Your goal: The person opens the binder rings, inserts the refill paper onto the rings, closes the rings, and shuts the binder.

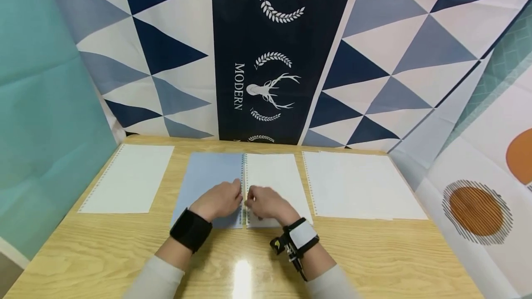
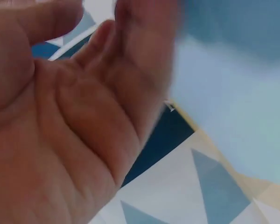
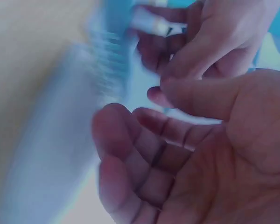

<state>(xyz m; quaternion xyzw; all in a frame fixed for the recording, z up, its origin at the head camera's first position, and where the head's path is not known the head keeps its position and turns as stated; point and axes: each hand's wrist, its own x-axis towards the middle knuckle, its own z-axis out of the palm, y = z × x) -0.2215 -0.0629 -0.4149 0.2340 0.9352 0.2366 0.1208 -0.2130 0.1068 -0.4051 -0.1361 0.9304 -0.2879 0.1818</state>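
Observation:
A ring-bound notebook lies spread on the table, its blue cover (image 1: pixel 209 170) on the left and a stack of white pages (image 1: pixel 276 167) on the right. A row of rings (image 1: pixel 244 165) runs down between them. My left hand (image 1: pixel 221 199) bends its fingers at the cover's inner edge, gripping the binding. Just across from it, my right hand (image 1: pixel 268 202) has curled fingers with the tips beside the rings. In the right wrist view, my right thumb (image 3: pixel 200 98) stands apart from its fingertips; blur hides whether they hold a ring. My left palm (image 2: pixel 70 130) shows bare in the left wrist view.
A punched white sheet (image 1: pixel 129 176) lies at the table's left. Overlapping punched white sheets (image 1: pixel 357 183) lie at its right. Patterned cloth (image 1: pixel 174 59) hangs behind the table (image 1: pixel 124 253), with teal cloth (image 1: pixel 45 105) on the left.

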